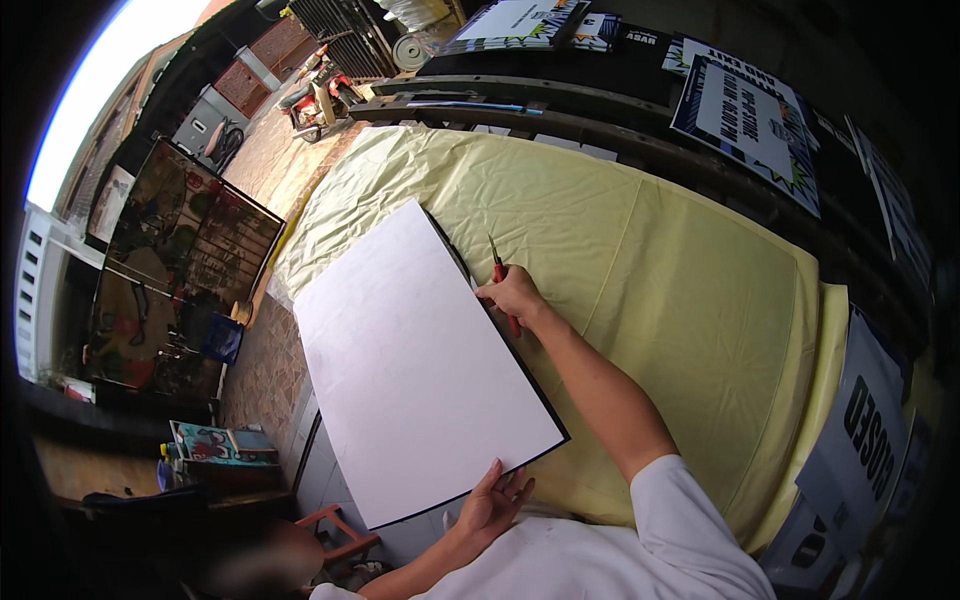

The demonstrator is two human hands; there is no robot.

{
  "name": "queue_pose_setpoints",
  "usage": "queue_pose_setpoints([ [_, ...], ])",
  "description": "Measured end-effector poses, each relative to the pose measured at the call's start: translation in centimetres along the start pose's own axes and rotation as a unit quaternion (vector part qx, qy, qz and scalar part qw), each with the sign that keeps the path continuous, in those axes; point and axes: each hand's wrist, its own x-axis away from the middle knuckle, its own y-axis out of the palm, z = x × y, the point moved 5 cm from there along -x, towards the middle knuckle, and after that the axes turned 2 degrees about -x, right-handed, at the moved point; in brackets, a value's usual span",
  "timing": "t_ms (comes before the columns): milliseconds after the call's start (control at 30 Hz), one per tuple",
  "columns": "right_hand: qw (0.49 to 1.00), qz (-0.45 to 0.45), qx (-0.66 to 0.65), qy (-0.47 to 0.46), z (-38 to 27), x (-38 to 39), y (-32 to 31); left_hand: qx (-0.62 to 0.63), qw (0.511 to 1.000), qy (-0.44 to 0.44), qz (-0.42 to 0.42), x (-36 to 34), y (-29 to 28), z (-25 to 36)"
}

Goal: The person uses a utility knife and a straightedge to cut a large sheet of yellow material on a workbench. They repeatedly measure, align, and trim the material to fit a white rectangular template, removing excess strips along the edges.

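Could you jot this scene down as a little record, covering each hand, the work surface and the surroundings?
Left hand: at the near edge of a white rectangular board with dark edges
Right hand: gripping a slim red-handled tool with a pointed metal tip, beside the board's right edge
Work surface: pale yellow wrinkled sheet, partly covered by the board
Upper right: printed rectangular signs
Background: red motorbike

Red motorcycle (318, 103) on paving (270, 165) at upper left of the frame, dark slatted gate (345, 38) near the top, stacked printed signs (512, 27) at top centre, blue container (222, 340) at middle left, reddish stool (356, 548) at lower left, grey-and-white sign (850, 455) at lower right
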Motion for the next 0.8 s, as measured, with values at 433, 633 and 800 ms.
queue_pose_setpoints([
  [433, 0.995, 0.059, 0.075, -0.003, -1.2, 0.7, -0.9, -0.007, 1.000, 0.006, 0.010, -0.5, -0.6, 0.3],
  [633, 0.997, 0.066, 0.043, -0.006, -2.7, 2.1, -2.4, -0.009, 1.000, 0.010, -0.002, -1.4, 0.1, 0.6],
  [800, 0.995, 0.092, 0.023, -0.005, -4.3, 3.0, -5.3, -0.004, 1.000, 0.002, -0.023, -2.6, 0.7, 0.2],
])
